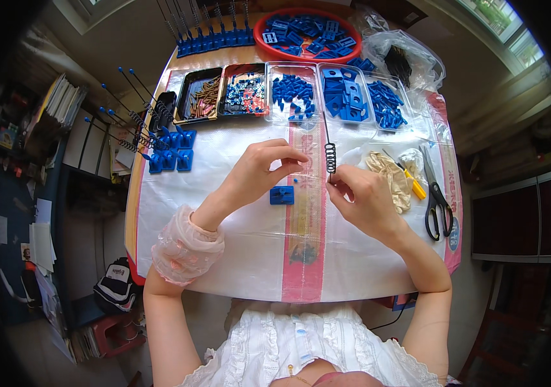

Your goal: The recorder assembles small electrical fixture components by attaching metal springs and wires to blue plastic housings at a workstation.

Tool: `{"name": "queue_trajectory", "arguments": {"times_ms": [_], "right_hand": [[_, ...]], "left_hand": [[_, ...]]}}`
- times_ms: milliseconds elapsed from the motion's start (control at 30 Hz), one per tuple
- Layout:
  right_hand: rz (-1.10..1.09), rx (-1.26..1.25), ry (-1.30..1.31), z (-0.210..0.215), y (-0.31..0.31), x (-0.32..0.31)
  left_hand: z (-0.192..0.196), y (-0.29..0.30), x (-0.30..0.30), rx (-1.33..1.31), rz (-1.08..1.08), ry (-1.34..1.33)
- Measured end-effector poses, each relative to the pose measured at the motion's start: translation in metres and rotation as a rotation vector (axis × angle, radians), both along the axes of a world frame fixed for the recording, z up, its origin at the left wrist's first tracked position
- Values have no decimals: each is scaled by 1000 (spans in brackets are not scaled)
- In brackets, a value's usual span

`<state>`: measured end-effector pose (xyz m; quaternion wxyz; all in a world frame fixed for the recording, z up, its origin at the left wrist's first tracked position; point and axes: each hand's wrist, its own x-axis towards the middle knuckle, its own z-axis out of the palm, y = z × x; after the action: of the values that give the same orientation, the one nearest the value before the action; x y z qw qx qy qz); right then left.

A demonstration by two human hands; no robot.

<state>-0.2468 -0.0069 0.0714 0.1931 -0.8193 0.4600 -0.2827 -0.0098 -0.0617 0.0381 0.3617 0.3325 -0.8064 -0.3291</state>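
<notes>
Black coil-spring rod [331, 158], its lower end pinched in the right hand [367, 195], points toward twelve o'clock; a blue base [282, 195] lies near eight from that grip, the left hand [256, 169], slightly parted, empty, at ten.

The coiled wire [331, 157] at two o'clock is black; the base [282, 195] near the centre is blue. At twelve o'clock, the basin [258, 33] is red. At three o'clock, the scissors [438, 193] have black handles. The tablecloth [240, 264] is white, with pink stripes running toward six o'clock
</notes>
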Motion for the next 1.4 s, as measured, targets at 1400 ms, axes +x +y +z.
{"name": "queue_trajectory", "arguments": {"times_ms": [1400], "right_hand": [[182,171,137,-26,-36,65]], "left_hand": [[49,44,67,150,260,698]]}}
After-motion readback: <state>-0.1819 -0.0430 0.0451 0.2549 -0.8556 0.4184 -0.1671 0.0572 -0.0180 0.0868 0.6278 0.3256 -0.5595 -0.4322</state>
